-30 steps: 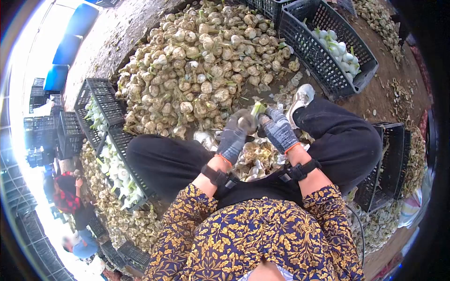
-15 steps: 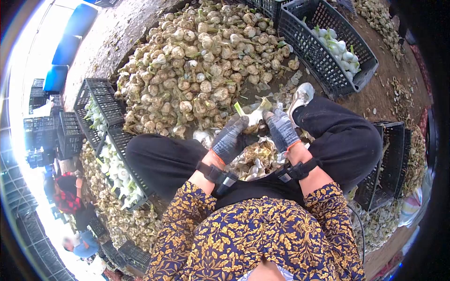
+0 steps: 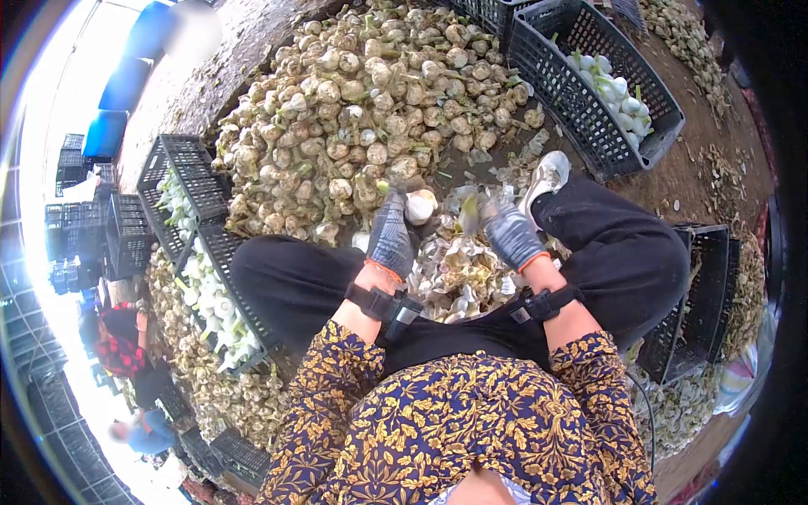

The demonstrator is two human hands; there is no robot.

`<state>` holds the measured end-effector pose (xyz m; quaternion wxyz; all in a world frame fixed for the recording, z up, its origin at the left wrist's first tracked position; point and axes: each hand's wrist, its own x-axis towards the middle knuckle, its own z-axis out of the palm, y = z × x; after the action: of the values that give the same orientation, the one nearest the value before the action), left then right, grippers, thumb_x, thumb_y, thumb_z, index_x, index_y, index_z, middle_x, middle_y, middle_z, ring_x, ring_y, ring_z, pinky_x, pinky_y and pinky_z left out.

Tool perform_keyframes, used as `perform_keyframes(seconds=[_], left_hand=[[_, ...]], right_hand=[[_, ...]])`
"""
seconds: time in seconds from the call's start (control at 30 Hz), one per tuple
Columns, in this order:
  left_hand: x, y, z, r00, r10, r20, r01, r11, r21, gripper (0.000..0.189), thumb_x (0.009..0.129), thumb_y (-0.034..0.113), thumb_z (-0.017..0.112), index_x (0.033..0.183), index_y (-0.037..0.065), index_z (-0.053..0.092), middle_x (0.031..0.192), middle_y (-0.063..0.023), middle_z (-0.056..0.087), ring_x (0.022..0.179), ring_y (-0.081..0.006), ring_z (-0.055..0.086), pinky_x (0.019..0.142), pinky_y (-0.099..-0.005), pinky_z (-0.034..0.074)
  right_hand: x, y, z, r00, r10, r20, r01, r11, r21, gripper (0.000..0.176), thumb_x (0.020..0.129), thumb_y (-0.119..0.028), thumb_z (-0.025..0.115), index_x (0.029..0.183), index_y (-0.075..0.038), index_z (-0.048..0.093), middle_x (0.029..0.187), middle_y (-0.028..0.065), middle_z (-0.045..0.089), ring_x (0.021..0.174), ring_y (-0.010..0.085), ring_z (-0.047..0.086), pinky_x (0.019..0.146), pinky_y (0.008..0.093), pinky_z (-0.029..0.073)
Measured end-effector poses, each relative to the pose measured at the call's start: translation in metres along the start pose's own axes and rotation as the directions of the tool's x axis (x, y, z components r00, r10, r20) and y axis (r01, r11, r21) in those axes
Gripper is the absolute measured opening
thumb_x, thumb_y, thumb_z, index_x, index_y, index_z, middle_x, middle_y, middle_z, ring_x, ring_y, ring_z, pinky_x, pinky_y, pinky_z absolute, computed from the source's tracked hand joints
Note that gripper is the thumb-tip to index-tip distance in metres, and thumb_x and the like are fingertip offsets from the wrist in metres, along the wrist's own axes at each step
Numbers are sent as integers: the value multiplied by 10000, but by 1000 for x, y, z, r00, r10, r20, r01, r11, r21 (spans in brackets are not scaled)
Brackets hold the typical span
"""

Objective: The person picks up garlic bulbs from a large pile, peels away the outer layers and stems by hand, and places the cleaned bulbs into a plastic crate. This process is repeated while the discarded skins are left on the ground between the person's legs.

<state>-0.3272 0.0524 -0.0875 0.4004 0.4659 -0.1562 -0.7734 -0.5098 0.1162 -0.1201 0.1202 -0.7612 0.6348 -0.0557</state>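
My left hand [image 3: 392, 231], in a grey knitted glove, is closed on a garlic bulb [image 3: 421, 206] whose whitish, peeled-looking side faces right. A greenish stem end shows above the fingers. Across from it, my right hand [image 3: 509, 231], gloved the same way, is smeared by motion at the fingertips. A blurred, pale green-brown strip of garlic skin [image 3: 469, 215] is at those fingers, apart from the bulb. Between my legs, below both hands, lies a heap of loose garlic skins [image 3: 461, 273]. A large pile of unpeeled garlic [image 3: 362, 109] rises just beyond my hands.
A black crate [image 3: 581, 126] with white garlic stands upper right. Crates of cleaned garlic [image 3: 215, 295] flank my left knee. Another black crate [image 3: 686, 295] is by my right knee. Two people, one in a red checked top [image 3: 122, 341], are at far left.
My hands have moved apart. The bulb has gone left with my left hand, and a strip of skin is now at my right fingers, away from the bulb.
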Motion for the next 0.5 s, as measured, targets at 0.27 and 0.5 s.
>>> perform_keyframes(seconds=[0.27,0.5], left_hand=[[-21,5,6,943,238,232,-332,661,673,402,914,360,357,1032,33,560,968,-77,585,838,-144,541,754,-280,433],[-12,-9,2,876,251,413,-478,570,668,332,903,303,399,1002,41,579,901,-116,597,830,-219,564,725,-314,439]], right_hand=[[13,-36,-43,909,253,331,-407,372,834,480,775,-462,567,874,7,589,733,142,601,678,211,596,621,321,481],[12,-40,-43,900,84,428,-430,8,903,416,791,-403,578,873,4,547,669,69,574,523,134,556,462,263,465]])
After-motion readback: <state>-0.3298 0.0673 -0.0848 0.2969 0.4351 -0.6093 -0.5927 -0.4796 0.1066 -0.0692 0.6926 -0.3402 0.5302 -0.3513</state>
